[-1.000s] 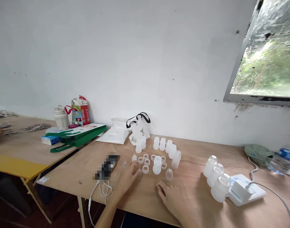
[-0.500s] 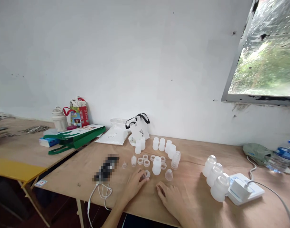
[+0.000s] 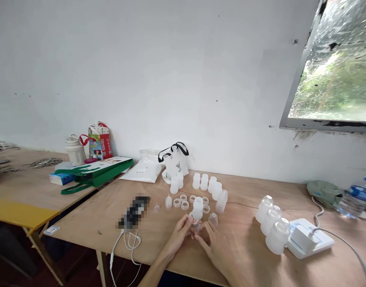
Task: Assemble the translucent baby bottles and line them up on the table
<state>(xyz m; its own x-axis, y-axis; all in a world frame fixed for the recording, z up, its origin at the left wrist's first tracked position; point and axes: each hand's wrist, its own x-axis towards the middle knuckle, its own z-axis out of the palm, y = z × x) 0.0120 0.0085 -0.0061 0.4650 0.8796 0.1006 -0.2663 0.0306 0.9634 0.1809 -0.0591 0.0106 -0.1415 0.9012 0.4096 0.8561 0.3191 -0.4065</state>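
Note:
My left hand (image 3: 180, 231) is closed on a translucent bottle collar ring, tilted on edge and partly hidden by the fingers. Right beside it, the fingers of my right hand (image 3: 212, 241) pinch a clear bottle nipple (image 3: 196, 226) at the ring. Just behind my fingers stands a frosted white baby bottle (image 3: 198, 205). A clear dome cap (image 3: 213, 219) sits behind my right hand. Farther back lie several loose collar rings (image 3: 184, 205). To their left are a stack of nipples (image 3: 169, 202) and a single nipple (image 3: 157, 207).
More bottles (image 3: 212, 184) stand at the back, near a stack of clear caps (image 3: 221, 202). Three capped bottles (image 3: 277, 237) stand right, by a white scale-like device (image 3: 316, 239) with a charger. A pixelated dark object (image 3: 135, 213) with a white cable (image 3: 112, 255) lies left.
My left hand has lifted the ring and moved right. My right hand has moved forward and left to meet it, and its fingers now touch the part held between both hands.

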